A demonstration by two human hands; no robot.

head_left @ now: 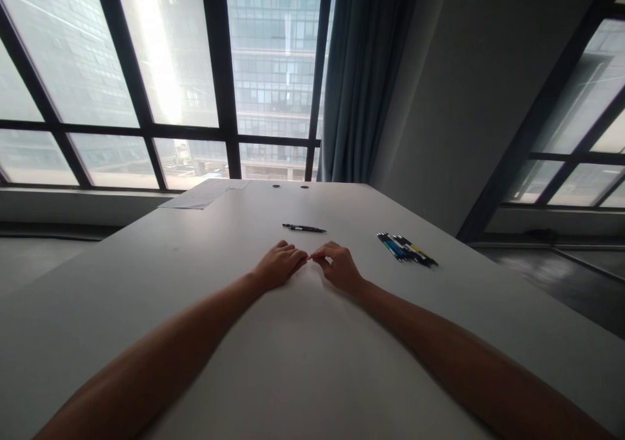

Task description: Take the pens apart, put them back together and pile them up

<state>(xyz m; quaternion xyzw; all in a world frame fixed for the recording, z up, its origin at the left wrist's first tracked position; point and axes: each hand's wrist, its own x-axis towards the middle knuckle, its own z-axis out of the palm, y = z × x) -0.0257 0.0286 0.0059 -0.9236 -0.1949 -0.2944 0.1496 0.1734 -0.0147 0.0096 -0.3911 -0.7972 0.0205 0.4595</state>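
Over the middle of the white table [205, 336], my left hand [280, 264] and my right hand [338, 267] meet at their fingertips. The fingers of both hands are closed in a pinch. Something small and reddish seems to show between the fingertips, too small to name. Just beyond the hands lies a dark mechanical pencil or pen [303, 228], flat and roughly crosswise, touched by neither hand. To the right of my right hand, a bunch of pens [407, 250] with black, blue, green and yellow parts rests on the table.
Sheets of paper [198, 196] lie at the table's far left corner. Two dark round holes [305, 187] sit near the far edge. Behind the table stand large windows [273, 56], a blue-grey curtain [359, 82] and a pillar [439, 114].
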